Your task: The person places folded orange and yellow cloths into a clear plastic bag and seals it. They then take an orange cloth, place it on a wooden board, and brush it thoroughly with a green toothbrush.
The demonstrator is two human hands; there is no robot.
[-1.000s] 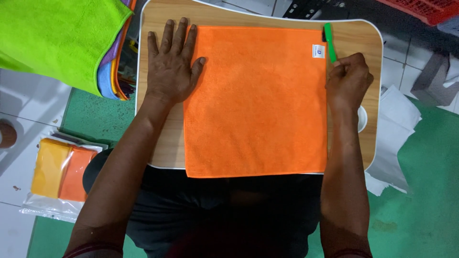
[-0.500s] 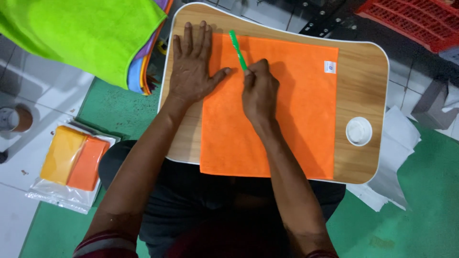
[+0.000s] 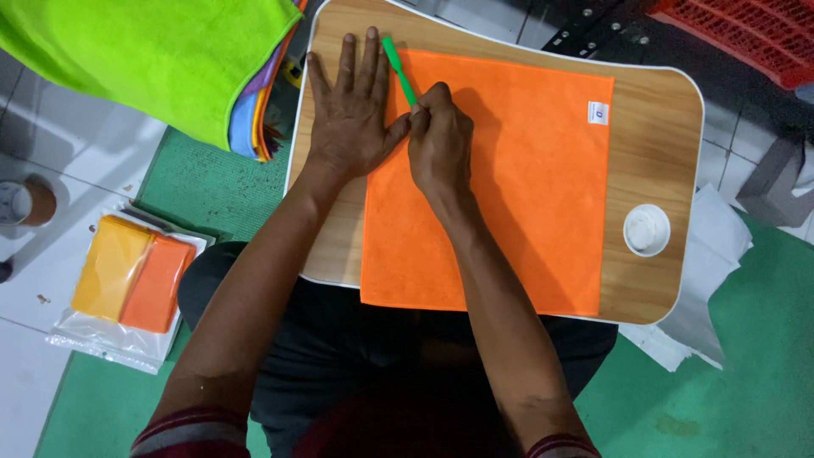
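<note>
the orange cloth (image 3: pixel 509 187) is lying flat on the wooden counter (image 3: pixel 661 127). the right hand (image 3: pixel 439 140) is gripping a green stick (image 3: pixel 398 69) at the cloth's 11 o'clock corner; the left hand (image 3: pixel 352 114) is pressing flat, fingers spread. green floor mat (image 3: pixel 746 339) is showing at 4 o'clock.

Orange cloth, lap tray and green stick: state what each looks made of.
Orange cloth: soft napped fabric, likely microfibre; matte, fuzzy, with a stitched edge.
Lap tray: wood-grain board, probably laminate, with a white rim.
Green stick: smooth and uniformly coloured, apparently plastic, gripped by the right hand.
</note>
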